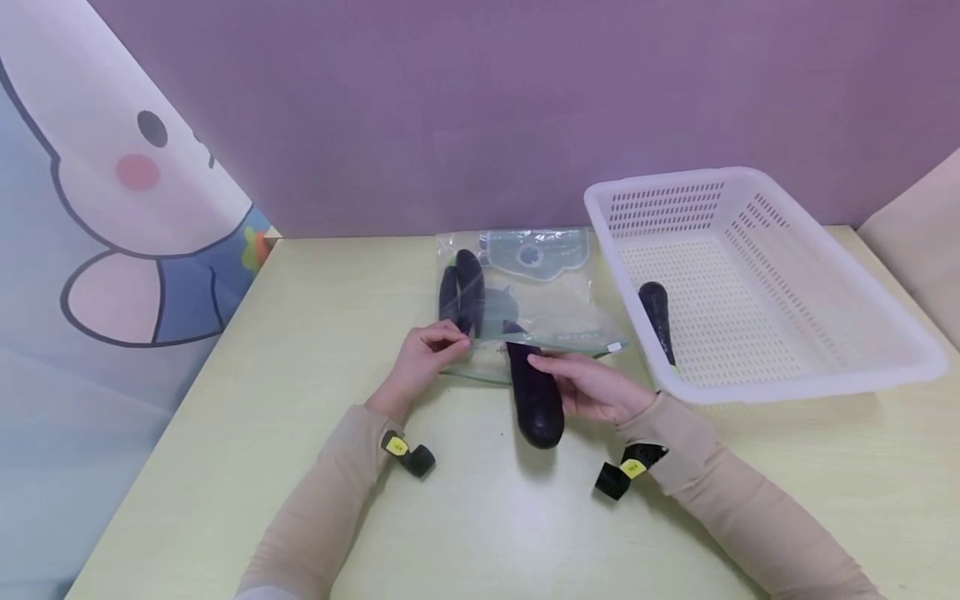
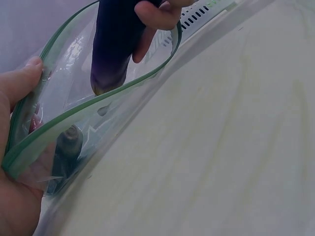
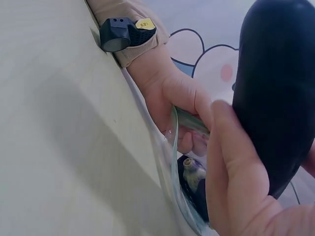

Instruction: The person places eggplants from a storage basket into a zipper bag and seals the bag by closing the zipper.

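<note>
A clear zip bag (image 1: 555, 304) with a green-edged mouth lies on the table, its opening towards me. Two eggplants (image 1: 470, 287) lie inside at its left. My left hand (image 1: 422, 358) pinches the left corner of the mouth between thumb and fingers; the left wrist view shows the rim (image 2: 74, 110) spread apart. My right hand (image 1: 592, 385) grips another eggplant (image 1: 537, 400), whose narrow end is within the bag's mouth while the thick end sticks out towards me. In the right wrist view this eggplant (image 3: 275, 88) hides part of the bag.
A white perforated basket (image 1: 810, 379) stands on the right of the table (image 1: 480, 517), with one eggplant (image 1: 657, 321) along its left side. Behind the table rises a purple wall (image 1: 480, 117). A cartoon-printed cloth (image 1: 112, 417) hangs at the left.
</note>
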The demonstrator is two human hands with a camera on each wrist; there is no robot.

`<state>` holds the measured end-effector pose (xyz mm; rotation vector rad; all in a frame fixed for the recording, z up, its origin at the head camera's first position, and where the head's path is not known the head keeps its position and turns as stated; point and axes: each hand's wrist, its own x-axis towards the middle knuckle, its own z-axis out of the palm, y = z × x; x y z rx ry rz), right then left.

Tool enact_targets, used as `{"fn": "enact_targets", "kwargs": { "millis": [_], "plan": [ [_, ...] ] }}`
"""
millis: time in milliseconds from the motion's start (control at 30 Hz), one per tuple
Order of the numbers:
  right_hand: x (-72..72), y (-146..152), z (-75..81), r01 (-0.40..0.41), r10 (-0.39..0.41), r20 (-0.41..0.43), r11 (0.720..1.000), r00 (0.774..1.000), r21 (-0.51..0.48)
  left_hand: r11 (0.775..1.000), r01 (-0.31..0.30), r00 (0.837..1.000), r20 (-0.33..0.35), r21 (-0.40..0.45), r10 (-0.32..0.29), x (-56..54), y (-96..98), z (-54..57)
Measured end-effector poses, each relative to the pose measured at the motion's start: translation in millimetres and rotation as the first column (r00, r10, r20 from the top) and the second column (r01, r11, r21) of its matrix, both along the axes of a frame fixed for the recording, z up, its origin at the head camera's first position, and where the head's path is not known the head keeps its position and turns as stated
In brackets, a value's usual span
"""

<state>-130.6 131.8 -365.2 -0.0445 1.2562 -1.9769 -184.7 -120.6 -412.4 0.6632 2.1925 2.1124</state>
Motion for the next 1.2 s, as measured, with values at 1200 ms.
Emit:
{"fn": "enact_targets", "kwargs": {
  "millis": [1200],
  "plan": [
    [-11.7, -37, -13.2, 0.354, -0.35, 0.07, 0.934, 0.934, -0.053, 1.0, 0.001, 1.0, 0.006, 0.003, -0.001, -0.4, 1.0, -0.9]
  ]
}}
